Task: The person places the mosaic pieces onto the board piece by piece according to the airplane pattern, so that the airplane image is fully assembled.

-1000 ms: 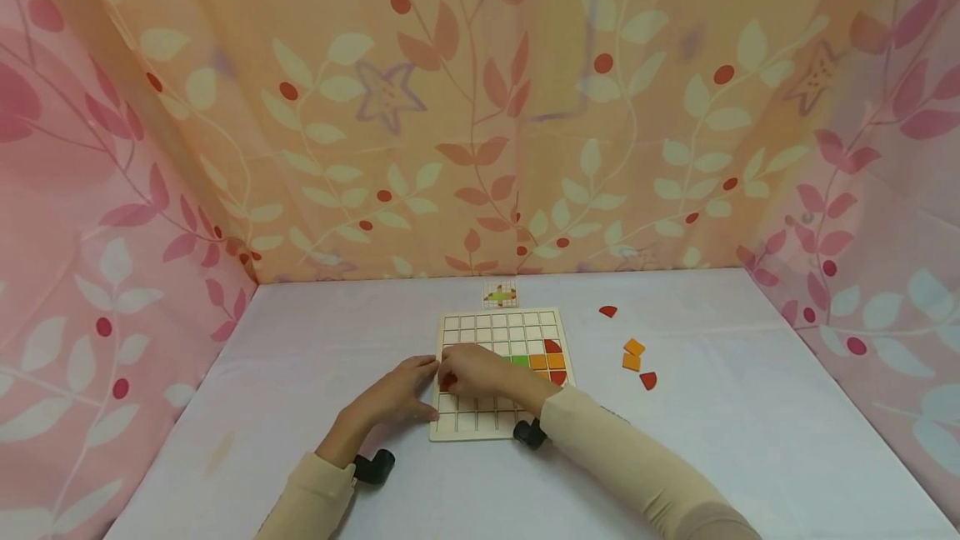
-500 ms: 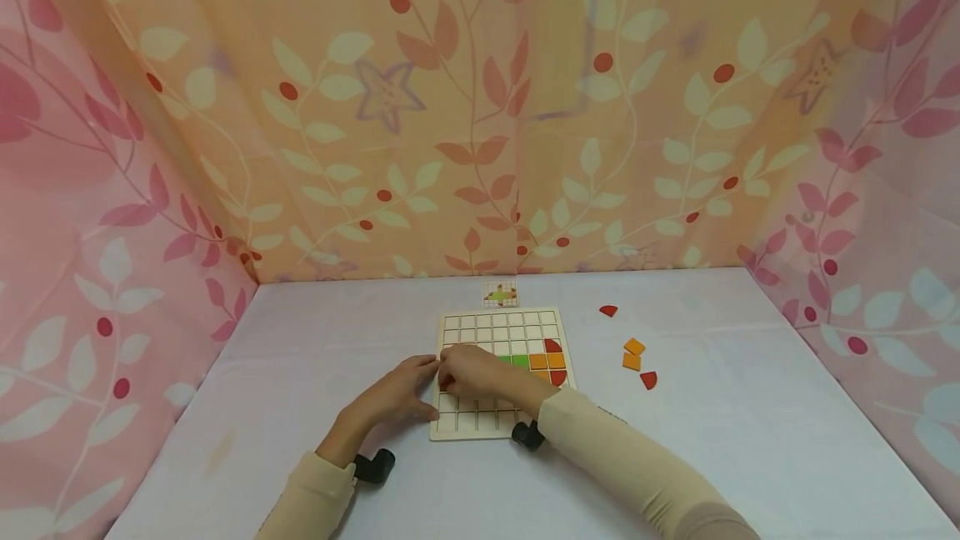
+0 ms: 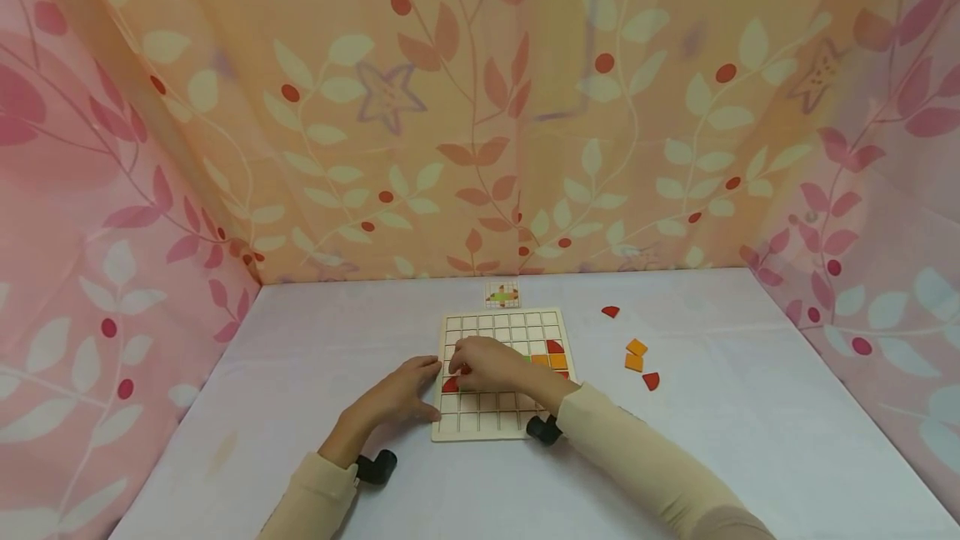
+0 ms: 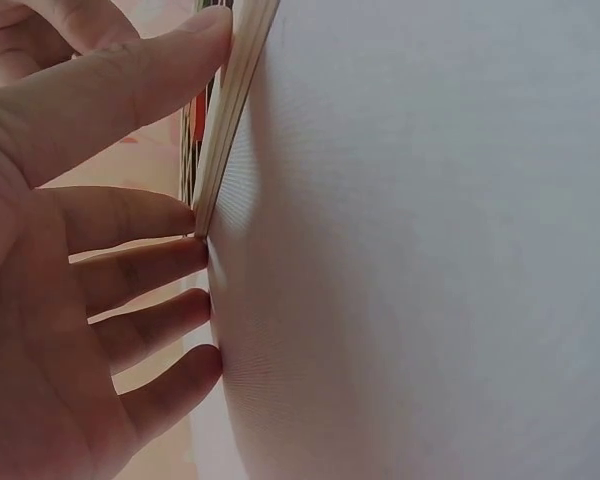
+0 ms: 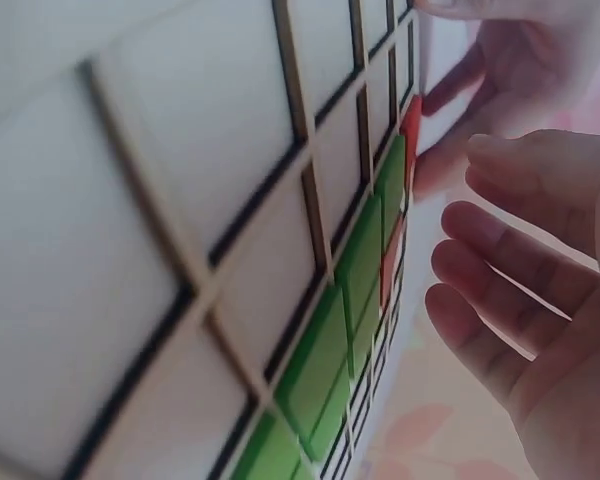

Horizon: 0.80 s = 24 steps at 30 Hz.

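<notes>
A pale wooden grid board lies on the table. My left hand rests at its left edge; in the left wrist view the thumb touches the board's side and the fingers are extended. Over the board's left part hovers my right hand, its fingers loosely bent and holding nothing in the right wrist view. Close to those fingers a red quarter-round piece sits in a cell. Green square tiles fill cells beside it, mostly hidden by the hand in the head view. Orange tiles lie at the board's right.
A small pattern card lies behind the board. To the right are loose orange squares and red quarter-rounds on the white tabletop. Floral curtains enclose the back and sides.
My right hand has lifted slightly and shifted right, uncovering the red quarter-round piece at the board's left edge. The left hand stays in place.
</notes>
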### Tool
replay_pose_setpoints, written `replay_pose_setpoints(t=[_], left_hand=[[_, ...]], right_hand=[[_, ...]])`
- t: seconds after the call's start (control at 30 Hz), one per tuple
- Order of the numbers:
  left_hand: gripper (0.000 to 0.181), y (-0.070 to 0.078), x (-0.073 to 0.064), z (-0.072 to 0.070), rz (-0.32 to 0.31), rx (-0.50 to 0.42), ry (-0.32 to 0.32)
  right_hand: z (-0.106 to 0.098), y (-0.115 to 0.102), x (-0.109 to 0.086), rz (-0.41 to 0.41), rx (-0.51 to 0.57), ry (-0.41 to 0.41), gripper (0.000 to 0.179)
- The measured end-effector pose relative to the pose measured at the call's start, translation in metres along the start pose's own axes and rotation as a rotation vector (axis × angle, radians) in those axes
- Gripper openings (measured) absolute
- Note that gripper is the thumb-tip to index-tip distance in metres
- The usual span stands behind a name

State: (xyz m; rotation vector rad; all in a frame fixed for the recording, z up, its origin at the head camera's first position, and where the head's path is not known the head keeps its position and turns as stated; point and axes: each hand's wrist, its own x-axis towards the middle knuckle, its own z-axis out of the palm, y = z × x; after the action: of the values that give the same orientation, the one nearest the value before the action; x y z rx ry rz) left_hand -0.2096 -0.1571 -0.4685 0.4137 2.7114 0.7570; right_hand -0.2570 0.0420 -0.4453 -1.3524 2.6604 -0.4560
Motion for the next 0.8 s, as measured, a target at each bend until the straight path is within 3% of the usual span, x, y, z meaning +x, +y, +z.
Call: replay_pose_setpoints(t=[0.5, 0.67, 0.8], left_hand=[[0.085, 0.001, 0.002, 0.0, -0.029, 0.015, -0.016], [0.085, 0.002, 0.002, 0.0, -0.02, 0.026, -0.016], [0.085, 0.003, 0.002, 0.0, -0.021, 0.035, -0.016]], right_hand=[[-0.039, 0.033, -0.025, 0.092, 0.12, 0.057, 0.021], [-0.047, 0.043, -0.036, 0.081, 0.111, 0.101, 0.019], [-0.049, 0.052, -0.049, 0.12, 0.133, 0.124, 0.018]])
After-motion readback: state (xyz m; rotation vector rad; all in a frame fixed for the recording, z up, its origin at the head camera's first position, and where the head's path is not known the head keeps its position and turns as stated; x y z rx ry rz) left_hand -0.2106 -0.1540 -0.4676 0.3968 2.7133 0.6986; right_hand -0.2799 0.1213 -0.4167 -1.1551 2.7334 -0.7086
